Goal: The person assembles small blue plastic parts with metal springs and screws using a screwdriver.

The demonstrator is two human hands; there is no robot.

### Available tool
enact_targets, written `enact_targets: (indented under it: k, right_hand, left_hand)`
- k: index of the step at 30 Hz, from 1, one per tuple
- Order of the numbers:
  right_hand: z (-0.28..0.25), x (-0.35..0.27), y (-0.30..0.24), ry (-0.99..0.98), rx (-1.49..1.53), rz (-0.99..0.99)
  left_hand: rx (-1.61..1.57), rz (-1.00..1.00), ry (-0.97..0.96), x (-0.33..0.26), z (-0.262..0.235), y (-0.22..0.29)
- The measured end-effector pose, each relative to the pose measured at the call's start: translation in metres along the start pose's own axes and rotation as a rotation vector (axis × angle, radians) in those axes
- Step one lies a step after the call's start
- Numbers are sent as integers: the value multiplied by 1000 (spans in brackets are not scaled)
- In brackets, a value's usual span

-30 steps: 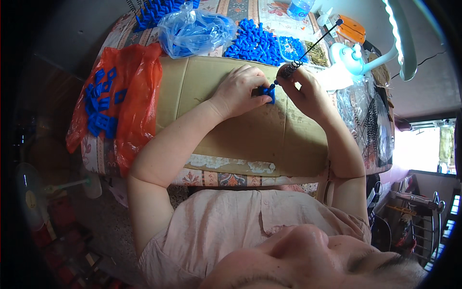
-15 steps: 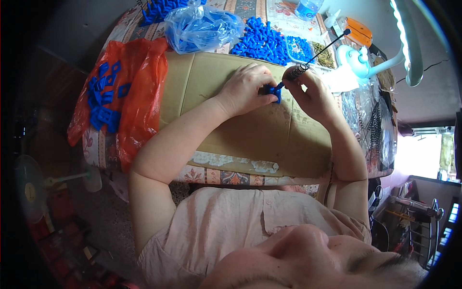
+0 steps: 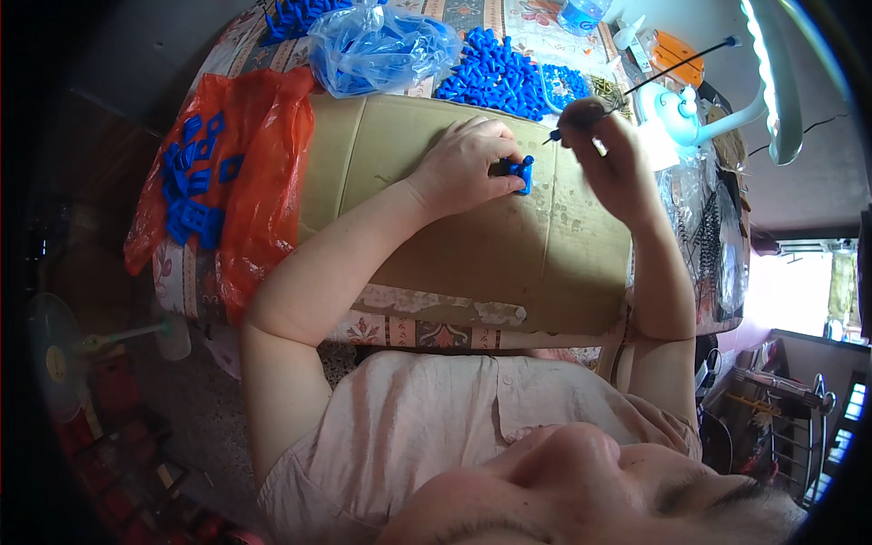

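Note:
My left hand rests on the brown cardboard sheet, pinching a small blue plastic part with a flat base and a narrow stem. Above the cardboard to the right, my right hand is closed around a thin black rod that slants up toward the lamp and has a dark knob at its far end. From the fingers' left side sticks out a small blue piece with a thin tip. The grip hides the middle of the rod. A gap separates the two hands.
An orange-red bag with blue square parts lies left. Behind the cardboard are a clear bag of blue parts, a pile of blue pieces and brass-coloured pieces. A lit lamp stands right, with black springs near it.
My right hand has moved right and away from the blue part, taking the rod with it. The rod's end has left the part's stem. My left hand keeps its place.

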State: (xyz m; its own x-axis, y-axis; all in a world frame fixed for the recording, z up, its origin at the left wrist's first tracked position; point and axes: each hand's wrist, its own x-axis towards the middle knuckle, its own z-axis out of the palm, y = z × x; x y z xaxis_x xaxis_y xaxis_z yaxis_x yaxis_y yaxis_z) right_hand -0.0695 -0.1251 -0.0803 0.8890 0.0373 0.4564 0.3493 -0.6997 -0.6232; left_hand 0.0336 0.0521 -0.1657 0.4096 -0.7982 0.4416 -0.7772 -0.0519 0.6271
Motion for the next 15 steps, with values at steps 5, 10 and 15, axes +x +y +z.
enact_targets:
  k: [5, 10, 15]
  right_hand:
    - [-5, -7, -11, -18, -54, -11]
    - [2, -10, -10, -51, -34, -33]
    - [7, -10, -3, -79, -65, -96]
  left_hand:
    - [-2, 3, 2, 0, -2, 3]
    - [6, 21, 26, -1, 1, 0]
    - [17, 32, 29, 0, 2, -1]
